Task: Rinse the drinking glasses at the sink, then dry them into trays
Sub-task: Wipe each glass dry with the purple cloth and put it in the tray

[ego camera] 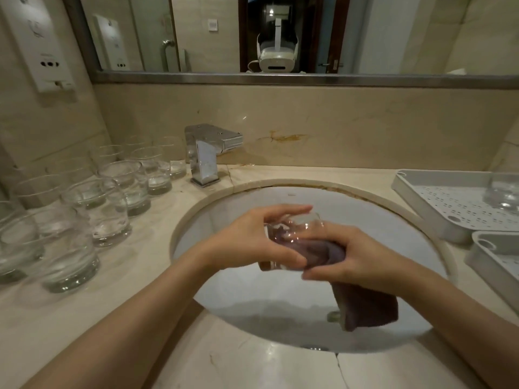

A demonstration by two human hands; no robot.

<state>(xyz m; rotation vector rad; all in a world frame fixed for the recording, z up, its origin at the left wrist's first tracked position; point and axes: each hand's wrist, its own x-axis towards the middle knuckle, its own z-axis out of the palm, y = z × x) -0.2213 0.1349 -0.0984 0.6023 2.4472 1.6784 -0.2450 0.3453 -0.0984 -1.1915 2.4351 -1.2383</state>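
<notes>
Head view: both hands grip glass (292,237) w/ cloth (365,307); one glass in tray (415,192), approx. a dozen undried at counter's left edge.

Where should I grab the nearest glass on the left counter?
Take the nearest glass around its side wall from above right, the sink side. It stands upright, other glasses crowd its far and left sides, and both hands are over the basin.

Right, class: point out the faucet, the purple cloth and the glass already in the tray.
faucet (206,153): head view, on its chrome body.
purple cloth (365,307): head view, on its hanging end.
glass in the tray (502,192): head view, on its side wall.
</notes>
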